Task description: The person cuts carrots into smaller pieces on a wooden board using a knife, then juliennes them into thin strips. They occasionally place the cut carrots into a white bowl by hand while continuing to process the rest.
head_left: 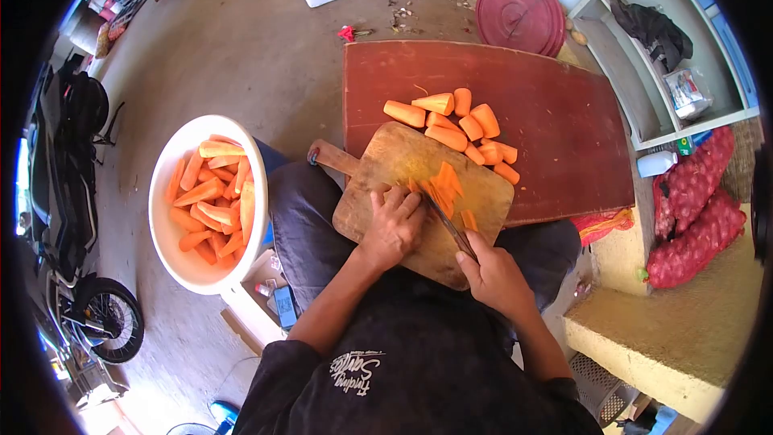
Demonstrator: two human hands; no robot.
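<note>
A worn wooden cutting board (377,163) with a handle lies across my lap, its far part over the red tabletop. My left hand (393,224) presses down on it with curled fingers, holding a carrot that is mostly hidden under the fingertips. Gripped by its handle in my right hand (498,274) is a knife (448,224), its blade close beside the left fingertips. Thin carrot slices (446,182) lie overlapping along the blade, and a few more rest near the right knuckles. Just beyond the board sits a pile of peeled carrot chunks (446,138).
To the left stands a white tub (156,193) full of peeled carrots (211,213). The red table (564,129) extends ahead and right. Red net sacks (694,246) rest on a yellow ledge (644,346) at right, below a shelf (600,52). A phone (284,307) lies by my left thigh.
</note>
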